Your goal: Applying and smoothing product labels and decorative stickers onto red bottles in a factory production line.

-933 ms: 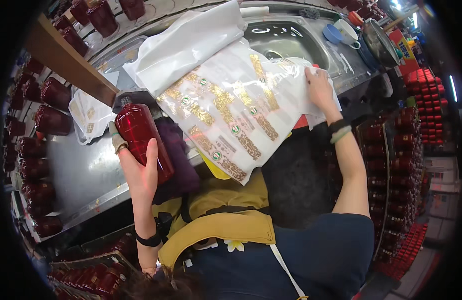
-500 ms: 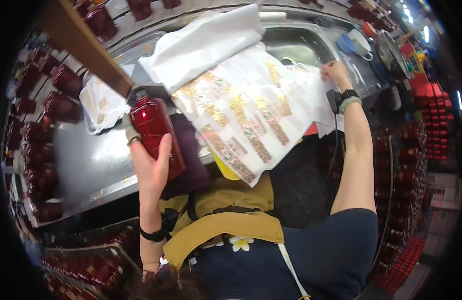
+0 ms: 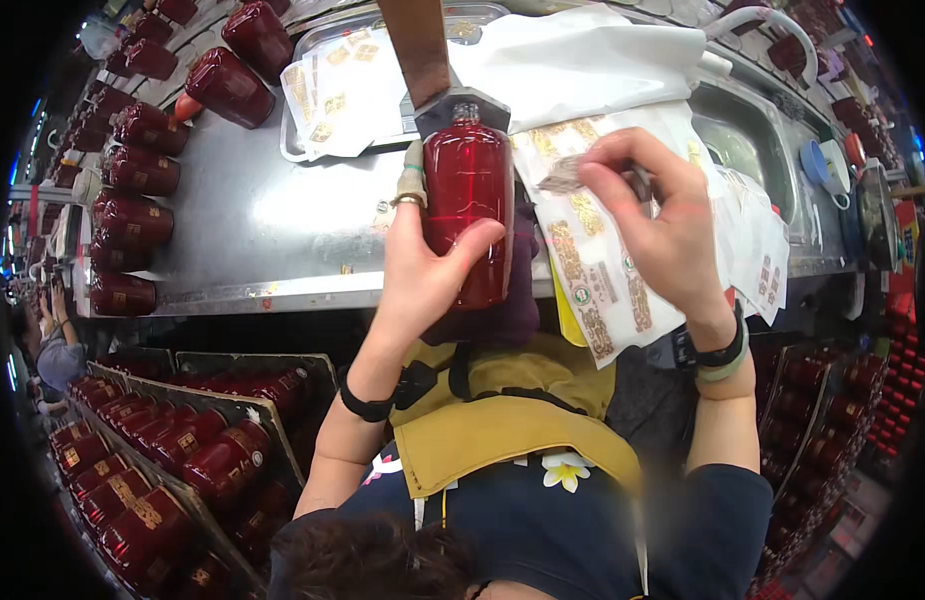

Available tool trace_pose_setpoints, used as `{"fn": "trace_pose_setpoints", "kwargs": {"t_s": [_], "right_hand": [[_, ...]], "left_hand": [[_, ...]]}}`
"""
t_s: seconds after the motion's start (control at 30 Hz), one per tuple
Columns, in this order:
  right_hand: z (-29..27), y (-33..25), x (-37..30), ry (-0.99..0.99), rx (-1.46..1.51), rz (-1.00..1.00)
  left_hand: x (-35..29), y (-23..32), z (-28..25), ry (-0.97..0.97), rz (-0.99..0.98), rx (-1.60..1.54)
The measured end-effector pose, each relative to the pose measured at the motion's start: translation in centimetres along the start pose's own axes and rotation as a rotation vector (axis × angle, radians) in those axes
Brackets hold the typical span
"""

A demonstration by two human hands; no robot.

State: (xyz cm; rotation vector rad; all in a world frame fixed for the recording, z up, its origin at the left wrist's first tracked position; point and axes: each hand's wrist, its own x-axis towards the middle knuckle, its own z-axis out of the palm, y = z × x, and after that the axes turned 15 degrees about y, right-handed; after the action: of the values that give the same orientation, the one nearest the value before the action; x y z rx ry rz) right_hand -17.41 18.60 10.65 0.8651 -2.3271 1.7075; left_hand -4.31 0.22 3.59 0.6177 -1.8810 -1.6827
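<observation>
metal counter (image 3: pixel 273 240) with spare bottles (image 3: pixel 231 88) at its far side; my left hand (image 3: pixel 421 270) grips a red bottle (image 3: pixel 471 190) over purple cloth (image 3: pixel 503 322), likely padding, its neck at a dark block (image 3: pixel 438 110); my right hand (image 3: pixel 668 225) pinches a small patterned piece (image 3: pixel 561 175) by its end, probably sparing its face, above the label sheet (image 3: pixel 605 270)

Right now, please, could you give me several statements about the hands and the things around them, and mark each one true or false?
1. The left hand holds a red bottle. True.
2. The right hand is empty. False: the right hand pinches a small patterned piece.
3. The printed sheet lies to the right of the bottle. True.
4. The metal sink is left of the bottle. False: the metal sink is to its right.
5. A white mug is beside a blue bowl. True.
</observation>
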Motion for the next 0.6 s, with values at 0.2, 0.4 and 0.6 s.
{"fn": "trace_pose_setpoints", "kwargs": {"t_s": [0.2, 0.4, 0.6], "right_hand": [[6.3, 0.0, 0.6, -0.201, -0.007, 0.208], [8.2, 2.5, 0.8, 0.062, 0.076, 0.218], [9.4, 4.8, 0.2, 0.012, 0.295, 0.529]], "left_hand": [[0.9, -0.6, -1.2, -0.065, -0.240, -0.430], [1.3, -0.1, -1.1, -0.065, -0.191, -0.184], [1.5, -0.3, -0.5, -0.052, -0.248, -0.242]]}}
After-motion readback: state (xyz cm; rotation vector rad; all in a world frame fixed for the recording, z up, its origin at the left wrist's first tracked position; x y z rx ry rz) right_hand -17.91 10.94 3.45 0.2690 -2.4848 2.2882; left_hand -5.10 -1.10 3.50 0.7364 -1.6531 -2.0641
